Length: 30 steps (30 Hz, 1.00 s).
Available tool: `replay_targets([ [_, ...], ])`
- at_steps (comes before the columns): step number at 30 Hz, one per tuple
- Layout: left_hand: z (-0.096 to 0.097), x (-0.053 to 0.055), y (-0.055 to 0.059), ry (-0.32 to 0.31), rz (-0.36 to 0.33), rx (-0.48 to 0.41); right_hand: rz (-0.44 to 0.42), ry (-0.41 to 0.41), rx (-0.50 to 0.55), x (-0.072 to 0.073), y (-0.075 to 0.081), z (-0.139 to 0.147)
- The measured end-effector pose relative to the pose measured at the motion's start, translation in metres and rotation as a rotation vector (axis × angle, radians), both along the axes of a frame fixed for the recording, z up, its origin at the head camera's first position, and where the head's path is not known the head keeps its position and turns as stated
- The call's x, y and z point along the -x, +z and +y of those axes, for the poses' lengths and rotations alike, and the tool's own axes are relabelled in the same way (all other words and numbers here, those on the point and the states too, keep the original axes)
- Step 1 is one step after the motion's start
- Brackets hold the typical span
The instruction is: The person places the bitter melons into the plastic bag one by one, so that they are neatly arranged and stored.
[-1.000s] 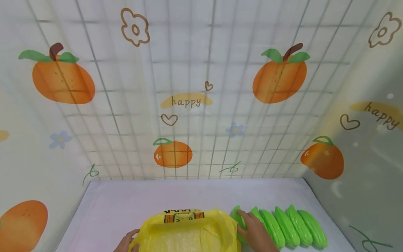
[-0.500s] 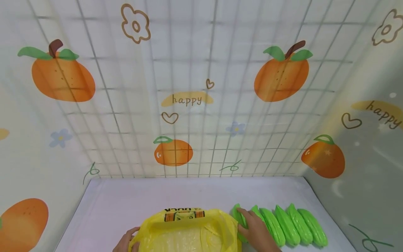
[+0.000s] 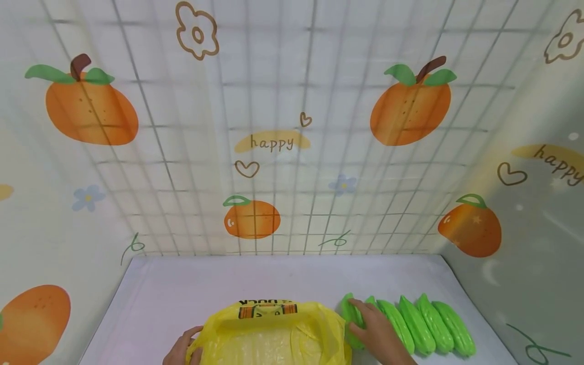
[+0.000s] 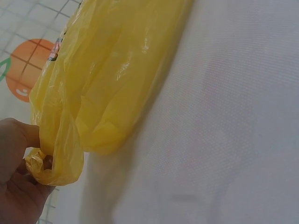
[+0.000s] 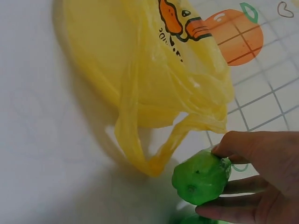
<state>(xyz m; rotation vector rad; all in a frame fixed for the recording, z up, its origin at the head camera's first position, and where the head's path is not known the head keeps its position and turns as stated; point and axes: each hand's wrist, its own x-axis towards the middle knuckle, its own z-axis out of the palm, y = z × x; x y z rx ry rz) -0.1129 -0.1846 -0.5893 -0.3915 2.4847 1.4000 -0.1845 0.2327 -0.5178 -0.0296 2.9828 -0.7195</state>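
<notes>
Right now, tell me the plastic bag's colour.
The plastic bag is yellow, with orange-and-black print; the right wrist view shows it best.

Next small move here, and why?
Probably lift the green piece slightly, clear of the handle loop: the right hand pinches it, the loop hangs close beside it, and the left hand grips the opposite side of the yellow bag, which should help steady it.
</notes>
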Motion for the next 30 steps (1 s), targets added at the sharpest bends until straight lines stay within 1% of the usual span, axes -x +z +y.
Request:
replay_targets([
  [1, 0.0, 0.002, 0.001, -0.004, 0.035, 0.034, 0.011, 0.004, -0.001, 0.0, 0.0, 0.001],
  [2, 0.0, 0.003, 0.001, -0.001, 0.054, 0.054, 0.013, 0.003, -0.002, 0.001, 0.0, 0.002],
  [4, 0.0, 0.004, 0.001, 0.003, 0.069, 0.07, 0.004, 0.001, 0.001, 0.001, 0.001, 0.003],
  [6, 0.001, 0.003, 0.0, 0.005, 0.059, 0.05, -0.022, -0.008, 0.009, 0.001, 0.003, 0.005],
  [7, 0.001, 0.004, -0.002, 0.006, 0.072, 0.069, -0.023, -0.008, 0.014, 0.001, 0.004, 0.006],
  [8, 0.001, 0.004, -0.004, 0.012, 0.068, 0.074, -0.035, -0.011, 0.018, 0.001, 0.006, 0.007],
  [10, 0.001, 0.005, -0.005, 0.022, 0.079, 0.102, -0.03, -0.018, 0.019, 0.001, 0.008, 0.008],
  [11, 0.001, 0.006, -0.006, 0.025, 0.077, 0.097, -0.023, -0.023, 0.021, 0.0, 0.009, 0.009],
  [13, 0.0, 0.008, -0.005, 0.028, 0.099, 0.115, -0.006, -0.027, 0.024, 0.001, 0.01, 0.01],
  [14, 0.0, 0.008, -0.004, 0.035, 0.084, 0.111, 0.002, -0.032, 0.022, 0.001, 0.011, 0.011],
  [15, -0.001, 0.009, -0.003, 0.025, 0.07, 0.106, 0.012, -0.036, 0.02, 0.001, 0.011, 0.011],
  [16, -0.002, 0.009, -0.001, 0.028, 0.068, 0.097, 0.017, -0.039, 0.026, 0.001, 0.012, 0.011],
  [18, -0.001, 0.009, 0.004, 0.016, 0.103, 0.093, 0.028, -0.038, 0.036, 0.001, 0.014, 0.012],
  [20, -0.001, 0.007, 0.009, 0.015, 0.103, 0.095, 0.039, -0.039, 0.049, 0.0, 0.015, 0.013],
  [23, 0.001, 0.005, 0.016, 0.004, 0.153, 0.098, 0.039, -0.041, 0.082, -0.002, 0.018, 0.014],
  [24, 0.001, 0.005, 0.018, 0.005, 0.143, 0.099, 0.034, -0.045, 0.097, -0.002, 0.019, 0.014],
  [25, 0.002, 0.004, 0.02, 0.002, 0.152, 0.112, 0.03, -0.051, 0.099, -0.002, 0.02, 0.014],
  [27, 0.002, 0.005, 0.021, -0.01, 0.214, 0.149, 0.013, -0.061, 0.113, -0.001, 0.023, 0.015],
  [28, 0.002, 0.005, 0.022, -0.011, 0.226, 0.161, 0.004, -0.069, 0.121, -0.001, 0.025, 0.015],
  [30, 0.002, 0.005, 0.022, -0.013, 0.222, 0.154, -0.012, -0.075, 0.14, 0.0, 0.028, 0.015],
])
